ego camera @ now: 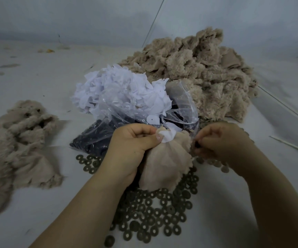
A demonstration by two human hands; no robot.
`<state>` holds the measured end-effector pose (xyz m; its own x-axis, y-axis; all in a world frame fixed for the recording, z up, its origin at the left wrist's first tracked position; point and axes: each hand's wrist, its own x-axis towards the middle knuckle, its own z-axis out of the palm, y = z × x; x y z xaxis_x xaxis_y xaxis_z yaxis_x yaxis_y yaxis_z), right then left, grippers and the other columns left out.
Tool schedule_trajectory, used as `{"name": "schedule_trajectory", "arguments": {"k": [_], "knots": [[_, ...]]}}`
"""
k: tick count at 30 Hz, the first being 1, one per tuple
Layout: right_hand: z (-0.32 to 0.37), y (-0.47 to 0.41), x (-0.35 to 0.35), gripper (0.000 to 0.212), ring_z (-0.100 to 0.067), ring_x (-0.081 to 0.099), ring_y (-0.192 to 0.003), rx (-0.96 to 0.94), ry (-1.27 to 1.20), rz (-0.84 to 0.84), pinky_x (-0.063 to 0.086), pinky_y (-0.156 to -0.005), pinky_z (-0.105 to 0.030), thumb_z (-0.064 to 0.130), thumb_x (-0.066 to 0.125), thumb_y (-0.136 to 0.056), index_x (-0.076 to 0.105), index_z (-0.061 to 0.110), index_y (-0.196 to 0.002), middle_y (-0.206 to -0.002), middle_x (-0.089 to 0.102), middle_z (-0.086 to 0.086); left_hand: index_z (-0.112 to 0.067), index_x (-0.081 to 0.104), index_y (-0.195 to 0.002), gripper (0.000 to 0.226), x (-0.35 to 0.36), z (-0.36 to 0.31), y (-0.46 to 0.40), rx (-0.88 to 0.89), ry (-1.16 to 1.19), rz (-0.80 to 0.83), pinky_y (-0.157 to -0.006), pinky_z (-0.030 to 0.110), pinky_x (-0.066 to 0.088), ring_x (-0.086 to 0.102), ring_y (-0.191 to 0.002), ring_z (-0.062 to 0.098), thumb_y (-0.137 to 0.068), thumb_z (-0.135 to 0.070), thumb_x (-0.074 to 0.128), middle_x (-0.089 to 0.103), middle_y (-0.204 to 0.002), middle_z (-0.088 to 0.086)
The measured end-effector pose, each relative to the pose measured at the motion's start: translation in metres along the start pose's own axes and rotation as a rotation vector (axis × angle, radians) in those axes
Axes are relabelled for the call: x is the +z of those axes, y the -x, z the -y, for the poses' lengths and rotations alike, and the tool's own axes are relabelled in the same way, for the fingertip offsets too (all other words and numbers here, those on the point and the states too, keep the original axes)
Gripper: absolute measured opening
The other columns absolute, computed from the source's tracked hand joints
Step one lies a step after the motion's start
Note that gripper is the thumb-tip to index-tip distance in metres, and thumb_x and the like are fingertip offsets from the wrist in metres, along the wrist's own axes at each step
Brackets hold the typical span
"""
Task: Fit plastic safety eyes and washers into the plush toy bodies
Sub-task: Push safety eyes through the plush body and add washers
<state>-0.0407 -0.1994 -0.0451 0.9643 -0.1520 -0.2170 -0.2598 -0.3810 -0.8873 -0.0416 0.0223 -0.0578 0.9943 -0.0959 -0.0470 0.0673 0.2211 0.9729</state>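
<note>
plush body (164, 163): beige, inside-out, held over the washers, front centre of worktop (37, 203)
white patch (167, 137): on top of body, under left thumb
left hand (128, 149): fist closed round the body
right hand (221, 140): pinched on small dark piece at body's right edge, likely an eye
washers (153, 215): loose spread below hands
bag of black eyes (98, 138): behind left hand
white pieces (119, 92): bagged heap, behind
plush piles: big one (198, 72) back right, small one (19, 145) left
</note>
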Motion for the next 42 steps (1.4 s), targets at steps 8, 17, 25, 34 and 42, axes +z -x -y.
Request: {"name": "schedule_trajectory", "arguments": {"k": [8, 17, 25, 34, 42], "knots": [[0.003, 0.009, 0.038, 0.012, -0.031, 0.071, -0.079, -0.125, -0.186, 0.251, 0.062, -0.071, -0.04, 0.001, 0.067, -0.089, 0.078, 0.005, -0.091, -0.09, 0.075, -0.021, -0.012, 0.077, -0.071, 0.018, 0.006, 0.004, 0.002, 0.002, 0.091, -0.039, -0.068, 0.026, 0.056, 0.071, -0.075, 0.021, -0.075, 0.005, 0.075, 0.075, -0.08, 0.014], [-0.003, 0.006, 0.049, 0.005, -0.018, 0.067, -0.066, -0.273, -0.403, 0.01, 0.057, -0.058, -0.028, 0.013, 0.075, -0.086, 0.079, 0.013, -0.086, -0.077, 0.075, -0.012, -0.015, 0.076, -0.069, 0.008, 0.007, 0.005, 0.002, 0.018, 0.182, 0.087, -0.066, 0.023, 0.055, 0.07, -0.073, 0.016, -0.063, -0.01, 0.077, 0.074, -0.077, 0.007], [-0.003, 0.009, 0.059, 0.006, -0.026, 0.063, -0.072, -0.201, -0.546, 0.082, 0.055, -0.069, -0.039, 0.014, 0.075, -0.086, 0.079, 0.012, -0.089, -0.078, 0.073, -0.015, -0.024, 0.073, -0.077, 0.026, 0.008, 0.013, 0.001, 0.26, -0.083, -0.052, -0.071, 0.025, 0.056, 0.064, -0.073, 0.012, -0.081, 0.002, 0.075, 0.07, -0.075, -0.001], [0.003, 0.015, 0.063, 0.012, -0.025, 0.072, -0.077, -0.097, -0.727, 0.168, 0.058, -0.062, -0.031, 0.017, 0.073, -0.085, 0.078, 0.012, -0.094, -0.09, 0.076, -0.016, -0.037, 0.072, -0.104, 0.034, 0.014, 0.015, 0.006, 0.539, -0.37, -0.067, -0.08, 0.017, 0.053, 0.068, -0.092, 0.001, -0.089, -0.006, 0.069, 0.071, -0.099, -0.019], [0.0, 0.015, 0.066, 0.011, -0.025, 0.073, -0.081, -0.172, -0.633, 0.126, 0.061, -0.072, -0.035, 0.013, 0.071, -0.087, 0.078, 0.012, -0.095, -0.092, 0.076, -0.018, -0.028, 0.074, -0.095, 0.021, 0.011, 0.017, 0.003, 0.45, -0.343, -0.139, -0.081, 0.026, 0.055, 0.064, -0.085, 0.004, -0.083, -0.011, 0.078, 0.068, -0.088, -0.012]]}}
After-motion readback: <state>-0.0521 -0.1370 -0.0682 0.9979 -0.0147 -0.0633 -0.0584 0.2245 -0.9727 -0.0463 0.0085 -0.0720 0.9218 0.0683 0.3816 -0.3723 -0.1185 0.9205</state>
